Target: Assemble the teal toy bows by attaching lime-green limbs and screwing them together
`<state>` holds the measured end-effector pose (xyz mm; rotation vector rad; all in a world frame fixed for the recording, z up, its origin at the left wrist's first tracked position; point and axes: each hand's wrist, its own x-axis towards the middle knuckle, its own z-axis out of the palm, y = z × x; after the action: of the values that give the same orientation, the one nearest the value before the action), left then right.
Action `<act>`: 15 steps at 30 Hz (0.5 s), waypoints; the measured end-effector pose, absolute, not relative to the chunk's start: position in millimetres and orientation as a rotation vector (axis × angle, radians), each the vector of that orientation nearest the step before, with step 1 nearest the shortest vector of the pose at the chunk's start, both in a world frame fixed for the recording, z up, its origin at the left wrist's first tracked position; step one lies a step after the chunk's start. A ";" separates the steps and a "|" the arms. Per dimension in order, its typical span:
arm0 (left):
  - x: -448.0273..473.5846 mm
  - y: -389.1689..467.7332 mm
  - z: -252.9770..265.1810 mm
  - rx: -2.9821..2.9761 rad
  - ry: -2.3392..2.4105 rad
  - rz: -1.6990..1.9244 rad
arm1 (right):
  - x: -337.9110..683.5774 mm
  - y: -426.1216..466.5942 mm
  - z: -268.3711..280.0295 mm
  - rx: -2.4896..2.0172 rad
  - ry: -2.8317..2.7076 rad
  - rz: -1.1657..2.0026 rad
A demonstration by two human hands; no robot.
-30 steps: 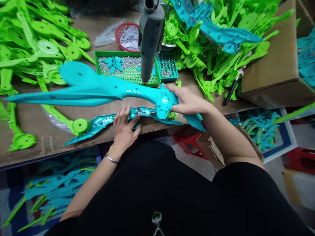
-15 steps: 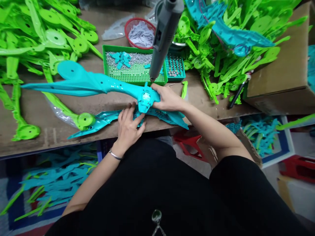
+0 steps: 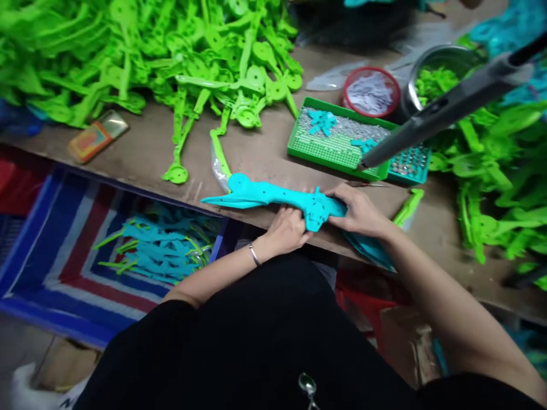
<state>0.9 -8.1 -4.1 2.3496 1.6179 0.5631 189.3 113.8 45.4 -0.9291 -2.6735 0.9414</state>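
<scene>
A long turquoise plastic shell [image 3: 273,193], shaped like a toy bow with a flared left end and a raised middle, lies across both hands near the table edge. My right hand [image 3: 356,210] is closed round it just right of the raised middle. Below the middle, my left hand [image 3: 288,228] has its fingers curled against the shell's underside, with the fingertips hidden and the thumb by the raised part. A second turquoise shell [image 3: 370,250] pokes out under my right hand, mostly covered by the first. A grey electric screwdriver [image 3: 436,111] hangs tilted above, its tip apart from the shell.
Bright green plastic parts [image 3: 239,62] are heaped at the back left, more [image 3: 491,188] at right. A green tray [image 3: 337,162] holds screws and small turquoise pieces. Behind it stand a red basket [image 3: 395,102] and a metal bowl [image 3: 410,85]. A blue-rimmed bin [image 3: 38,310] sits below left.
My view has swung left. The upper shell has come down over the lower one, which is now largely hidden. My left hand's fingers have gone from spread to curled.
</scene>
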 end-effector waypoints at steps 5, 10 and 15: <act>-2.8 -11.0 -4.5 2.438 1.567 0.575 | 192.2 115.6 41.8 -0.987 -2.710 0.919; -6.8 -10.3 -4.7 2.492 1.553 0.557 | 195.2 113.5 40.8 -1.053 -2.751 0.874; -18.0 -7.7 -9.9 2.637 1.465 0.643 | 195.9 113.2 40.4 -1.079 -2.762 0.876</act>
<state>-18.0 -7.7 -9.9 2.6367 1.4649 0.6432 195.9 113.2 40.4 -1.0795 -2.7622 0.8761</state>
